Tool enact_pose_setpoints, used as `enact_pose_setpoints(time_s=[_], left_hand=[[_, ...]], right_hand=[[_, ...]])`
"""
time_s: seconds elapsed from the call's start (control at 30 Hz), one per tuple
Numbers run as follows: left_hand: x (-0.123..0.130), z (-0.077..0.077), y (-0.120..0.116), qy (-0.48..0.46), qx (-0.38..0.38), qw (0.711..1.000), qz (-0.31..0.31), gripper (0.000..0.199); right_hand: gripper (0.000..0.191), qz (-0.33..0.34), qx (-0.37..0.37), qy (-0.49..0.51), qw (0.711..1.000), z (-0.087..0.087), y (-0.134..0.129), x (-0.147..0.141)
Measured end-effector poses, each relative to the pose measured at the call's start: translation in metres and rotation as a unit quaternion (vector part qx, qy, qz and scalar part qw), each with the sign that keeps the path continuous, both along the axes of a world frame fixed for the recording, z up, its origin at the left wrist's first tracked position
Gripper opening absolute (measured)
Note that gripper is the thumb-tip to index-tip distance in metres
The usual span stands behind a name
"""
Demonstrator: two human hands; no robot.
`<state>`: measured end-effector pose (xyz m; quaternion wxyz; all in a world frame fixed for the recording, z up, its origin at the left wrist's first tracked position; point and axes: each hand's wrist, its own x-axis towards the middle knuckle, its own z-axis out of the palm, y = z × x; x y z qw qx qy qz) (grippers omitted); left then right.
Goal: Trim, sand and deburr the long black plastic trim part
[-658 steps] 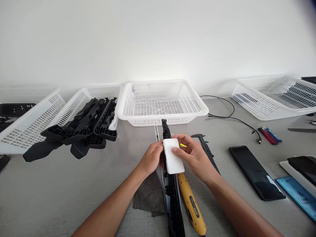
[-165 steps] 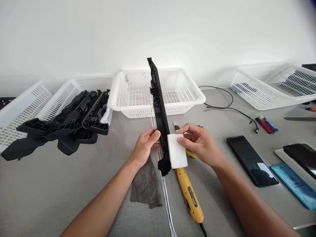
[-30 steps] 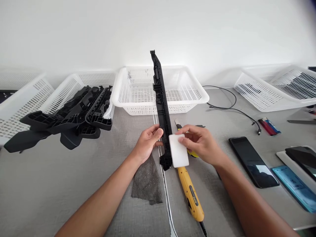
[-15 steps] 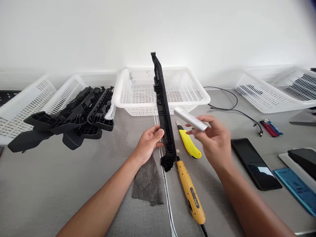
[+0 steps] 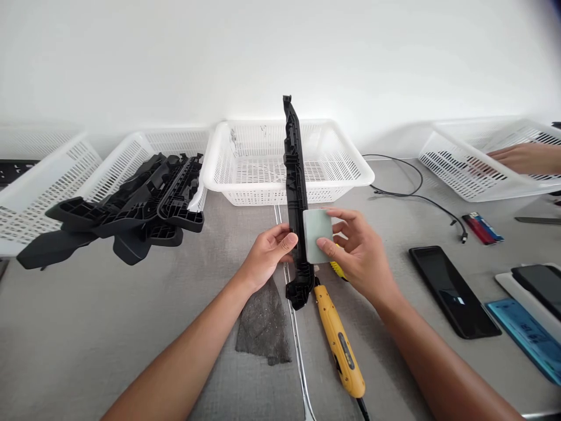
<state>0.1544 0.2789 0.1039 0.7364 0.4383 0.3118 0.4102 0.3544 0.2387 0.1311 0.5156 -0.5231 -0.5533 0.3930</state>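
Note:
My left hand [image 5: 275, 250] grips a long black ribbed plastic trim piece [image 5: 296, 202] by its lower half, thumb in front, the piece standing nearly upright. In my right hand [image 5: 357, 245] is a flat, pale grey-green rectangular pad [image 5: 319, 235], pinched between thumb and fingers. The pad's left edge meets the right edge of the trim piece. Below lies a yellow corded hand tool [image 5: 339, 342], its tip behind the bottom of the piece. A yellow utility knife [image 5: 338, 270] is mostly hidden behind the pad and my right hand.
A white perforated basket [image 5: 249, 186] stands behind the trim piece. More black trim pieces [image 5: 144, 204] pile over a basket at left. A dark cloth [image 5: 263, 327], metal strip [image 5: 299, 362], phone [image 5: 453, 292], lighters [image 5: 483, 228] and cable [image 5: 421, 196] lie around. Another person's hand [image 5: 526, 158] reaches at the right basket.
My right hand has moved left and turned the pad from edge-on to flat-facing, up against the trim piece. The trim piece has shifted slightly right. Another person's hand has appeared at the right basket.

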Motion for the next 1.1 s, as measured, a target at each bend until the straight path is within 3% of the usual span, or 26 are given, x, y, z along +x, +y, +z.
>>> enact_pose_setpoints(time_s=[0.1, 0.37, 0.6, 0.73, 0.87, 1.0, 1.1], left_hand=[[0.000, 0.001, 0.000, -0.001, -0.002, 1.000, -0.006, 0.048], [-0.001, 0.002, -0.001, 0.012, 0.014, 0.999, -0.030, 0.049], [-0.002, 0.002, 0.000, 0.043, 0.049, 0.997, -0.042, 0.050], [-0.001, 0.000, 0.000, 0.033, 0.033, 0.998, -0.043, 0.052], [0.000, -0.001, 0.001, 0.018, 0.010, 0.999, -0.031, 0.054], [-0.001, -0.001, 0.001, 0.031, 0.015, 0.999, -0.042, 0.052], [-0.002, -0.002, 0.002, 0.025, 0.012, 0.998, -0.052, 0.049]], right_hand=[[0.050, -0.041, 0.007, 0.036, 0.999, 0.001, 0.001, 0.001], [0.073, 0.001, -0.027, 0.085, 0.996, 0.007, 0.005, 0.009], [0.069, 0.081, -0.065, 0.054, 0.993, 0.007, 0.002, 0.004], [0.068, 0.060, -0.076, 0.071, 0.993, 0.011, 0.000, 0.005], [0.067, 0.083, -0.084, 0.060, 0.991, 0.009, 0.000, 0.003], [0.061, 0.040, -0.051, 0.062, 0.996, 0.005, 0.003, 0.005], [0.061, 0.084, -0.068, 0.058, 0.992, 0.004, 0.004, 0.006]])
